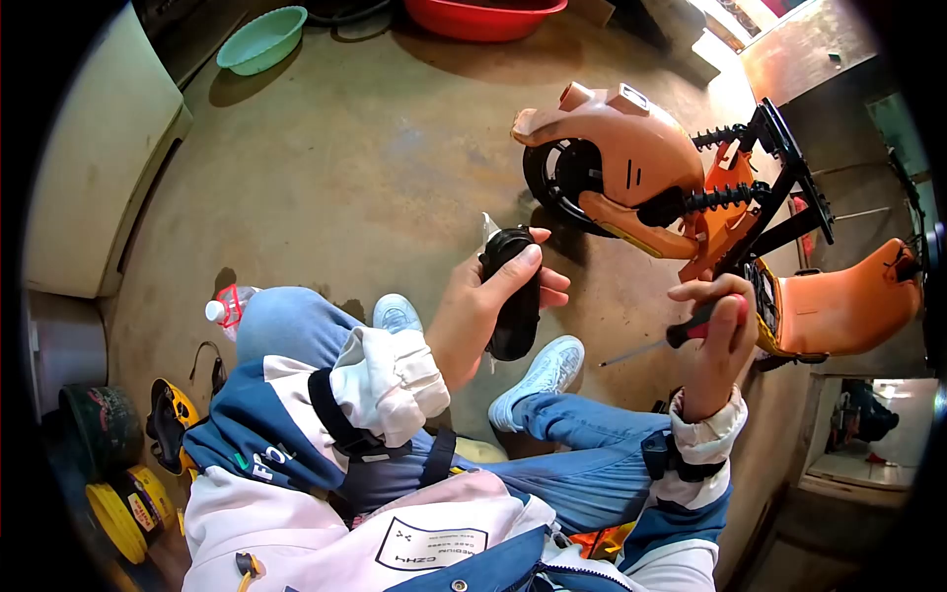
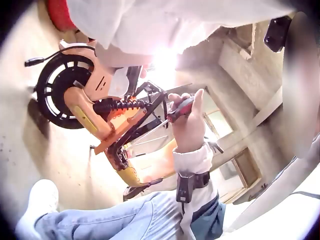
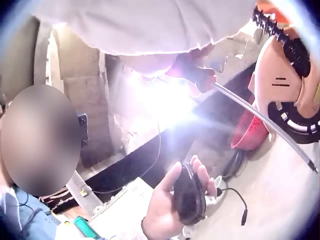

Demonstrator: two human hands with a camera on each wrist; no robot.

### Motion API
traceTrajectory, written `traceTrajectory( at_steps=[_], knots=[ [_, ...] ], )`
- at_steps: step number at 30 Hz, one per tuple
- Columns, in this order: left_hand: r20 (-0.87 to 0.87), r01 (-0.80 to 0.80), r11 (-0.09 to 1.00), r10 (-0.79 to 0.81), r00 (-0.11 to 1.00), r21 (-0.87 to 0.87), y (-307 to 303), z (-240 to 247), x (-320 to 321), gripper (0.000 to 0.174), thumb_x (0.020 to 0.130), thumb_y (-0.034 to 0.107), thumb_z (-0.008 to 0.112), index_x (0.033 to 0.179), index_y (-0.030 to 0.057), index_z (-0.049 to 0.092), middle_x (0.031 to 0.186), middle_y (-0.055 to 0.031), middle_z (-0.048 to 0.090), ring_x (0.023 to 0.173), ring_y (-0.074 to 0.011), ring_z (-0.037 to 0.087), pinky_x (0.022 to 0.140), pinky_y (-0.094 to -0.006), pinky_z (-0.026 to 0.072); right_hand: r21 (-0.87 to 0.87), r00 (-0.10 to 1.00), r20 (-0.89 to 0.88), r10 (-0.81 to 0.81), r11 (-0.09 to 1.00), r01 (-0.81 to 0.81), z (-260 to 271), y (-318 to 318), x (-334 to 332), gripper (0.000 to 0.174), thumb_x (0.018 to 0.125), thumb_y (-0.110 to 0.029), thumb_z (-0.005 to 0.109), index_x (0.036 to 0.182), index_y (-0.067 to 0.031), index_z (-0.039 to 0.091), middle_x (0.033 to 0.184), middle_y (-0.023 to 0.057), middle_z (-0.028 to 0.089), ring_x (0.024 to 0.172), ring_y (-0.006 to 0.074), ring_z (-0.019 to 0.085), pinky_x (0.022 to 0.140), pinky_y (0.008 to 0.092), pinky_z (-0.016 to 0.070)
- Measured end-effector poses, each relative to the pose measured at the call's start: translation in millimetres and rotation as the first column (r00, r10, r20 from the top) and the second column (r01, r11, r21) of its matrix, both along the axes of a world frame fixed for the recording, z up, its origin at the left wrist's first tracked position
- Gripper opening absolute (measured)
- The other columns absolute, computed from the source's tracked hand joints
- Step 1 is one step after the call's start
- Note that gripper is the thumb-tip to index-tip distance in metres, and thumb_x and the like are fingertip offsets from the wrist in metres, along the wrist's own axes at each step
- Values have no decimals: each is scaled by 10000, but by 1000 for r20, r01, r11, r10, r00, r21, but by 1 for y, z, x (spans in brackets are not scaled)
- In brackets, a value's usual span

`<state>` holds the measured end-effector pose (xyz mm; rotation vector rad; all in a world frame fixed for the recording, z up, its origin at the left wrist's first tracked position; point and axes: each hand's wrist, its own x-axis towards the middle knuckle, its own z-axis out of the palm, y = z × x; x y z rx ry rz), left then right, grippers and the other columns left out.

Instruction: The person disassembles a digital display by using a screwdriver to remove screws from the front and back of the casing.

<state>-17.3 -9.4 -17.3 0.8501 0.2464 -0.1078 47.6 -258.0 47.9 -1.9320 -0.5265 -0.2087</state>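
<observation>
My left hand [image 1: 498, 296] grips a black oval casing [image 1: 515, 321], thumb across its top and fingers round the far side. A whitish tip pokes out at its upper end. In the right wrist view the same casing [image 3: 189, 195] faces the camera, and a short black cable [image 3: 240, 200] with a plug hangs beside the hand. My right hand [image 1: 725, 321] holds a screwdriver [image 1: 691, 326] by its red and black handle, its shaft pointing left toward the casing, well apart from it. Glare washes out much of the right hand in the right wrist view.
An orange ride-on vehicle [image 1: 651, 148] with a black wheel and coil springs lies ahead on the right. A green basin [image 1: 261, 41] and a red basin [image 1: 483, 18] stand at the back. A plastic bottle [image 1: 232, 308] and yellow tape rolls [image 1: 128, 513] are on the left.
</observation>
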Motion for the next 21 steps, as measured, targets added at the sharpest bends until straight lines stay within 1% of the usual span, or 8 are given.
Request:
traceTrajectory(
  at_steps=[3, 5, 9, 11, 13, 17, 18, 21],
  knots=[
    [28, 43, 999, -44, 999, 29, -1, 2, -1, 485, 1002, 350, 563, 1364, 38, 481, 1034, -163, 695, 973, -228, 690, 883, -333, 516, 52, 997, -4, -81, 995, 81, -3, -10, 2, 454, 1054, -497, 409, 1037, -54, 508, 872, 104, 694, 752, 106, 540, 787, 238, 413],
    [27, 62, 997, -63, 998, 47, -2, 8, -3, 478, 1002, 346, 556, 1357, 34, 486, 1031, -163, 694, 971, -227, 689, 890, -334, 512, 191, 981, -81, -175, 964, 187, 1, -18, 2, 500, 1044, -553, 376, 1039, -69, 503, 844, 103, 668, 757, 125, 558, 776, 241, 419],
    [48, 108, 983, -116, 992, 146, -3, 12, -2, 450, 1001, 338, 539, 1328, 31, 503, 1022, -154, 693, 974, -221, 684, 891, -334, 501, 307, 944, -190, -270, 897, 319, 6, -29, 6, 543, 1016, -621, 366, 1081, -96, 490, 804, 80, 634, 774, 137, 569, 654, 242, 467],
    [49, 111, 978, -122, 991, 176, -3, 9, -2, 435, 999, 334, 544, 1311, 32, 511, 1018, -149, 693, 966, -218, 683, 885, -332, 499, 367, 943, -271, -194, 885, 287, 7, -35, 6, 527, 1009, -619, 398, 1095, -106, 485, 853, 77, 640, 774, 136, 568, 646, 249, 486],
    [45, 118, 971, -130, 991, 209, -4, 6, -1, 421, 997, 330, 548, 1293, 32, 518, 1014, -145, 694, 957, -214, 681, 879, -331, 496, 527, 913, -386, -132, 781, 336, 5, -35, 5, 491, 1012, -593, 427, 1105, -114, 486, 922, 84, 641, 786, 132, 569, 694, 264, 496],
    [60, 86, 975, -100, 993, 207, -7, 1, 3, 387, 997, 283, 553, 1290, 37, 502, 1006, -117, 683, 949, -200, 663, 883, -326, 488, 594, 922, -377, -84, 742, 311, -3, -29, 3, 415, 1034, -517, 449, 1123, -115, 494, 1045, 109, 655, 844, 143, 590, 795, 288, 511],
    [76, 71, 978, -87, 993, 194, -8, 0, 3, 379, 998, 263, 553, 1296, 37, 493, 1005, -108, 676, 950, -196, 656, 890, -328, 486, 647, 940, -327, 100, 748, 146, -5, -33, 3, 391, 1032, -456, 497, 1169, -90, 515, 1128, 120, 650, 1056, 188, 621, 920, 338, 505],
    [73, 75, 974, -92, 993, 213, -10, -1, 4, 379, 1004, 231, 542, 1319, 32, 473, 1017, -100, 662, 973, -192, 645, 905, -328, 483, 597, 953, -295, 64, 791, 132, -11, -26, 0, 378, 1048, -478, 438, 1156, -117, 472, 1129, 142, 660, 974, 179, 633, 900, 343, 510]
  ],
)
